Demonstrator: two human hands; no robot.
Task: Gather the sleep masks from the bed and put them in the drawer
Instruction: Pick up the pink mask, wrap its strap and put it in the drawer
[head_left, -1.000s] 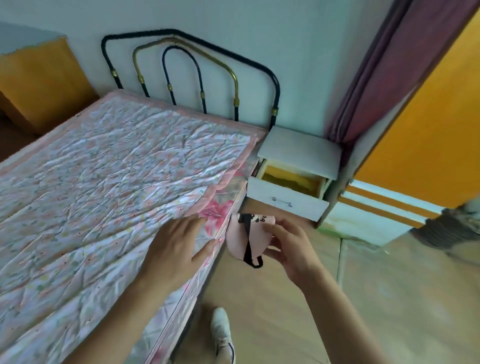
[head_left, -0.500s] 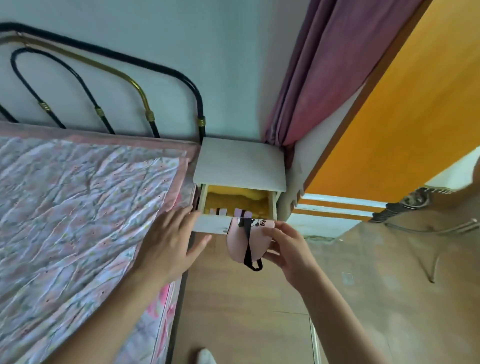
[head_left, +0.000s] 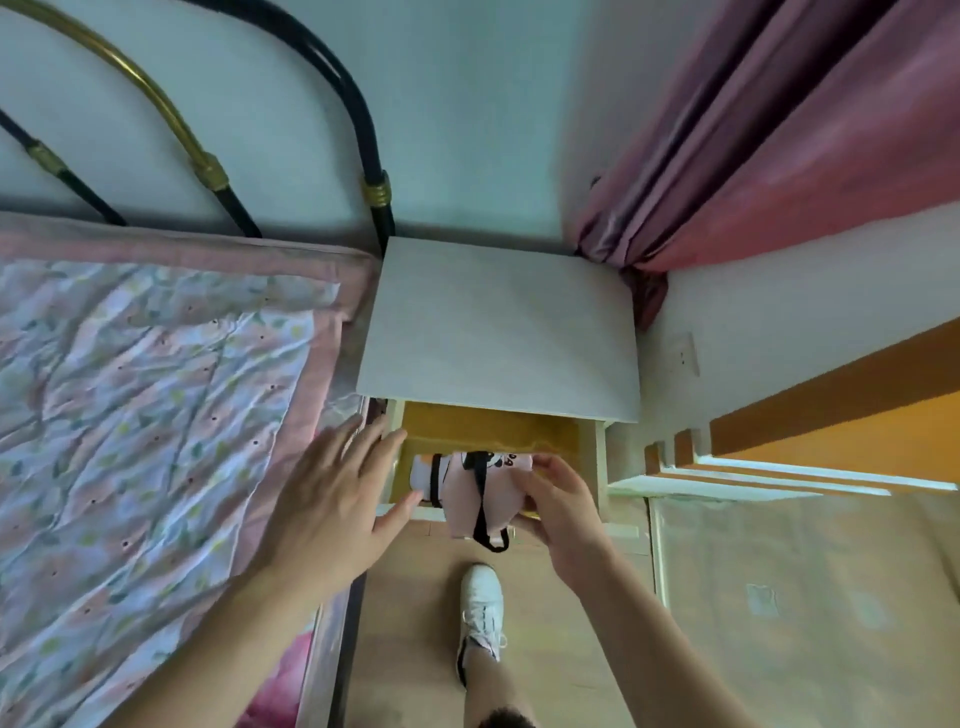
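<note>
1. The right hand (head_left: 558, 506) pinches a pink sleep mask (head_left: 475, 496) above the open drawer (head_left: 493, 441).
2. The left hand (head_left: 332, 501), fingers spread and empty, hovers left, by the bed (head_left: 156, 389).
3. Another mask (head_left: 427, 470) lies inside the drawer.

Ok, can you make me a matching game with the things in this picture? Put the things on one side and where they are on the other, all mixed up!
Things:
1. pink sleep mask
2. left hand
3. white shoe
4. curtain

Places:
A. on the floor in front of the nightstand
B. hanging in the corner, right of the nightstand
C. held by the right hand over the open drawer
D. open, over the edge of the bed

Pairs: 1-C, 2-D, 3-A, 4-B
</note>
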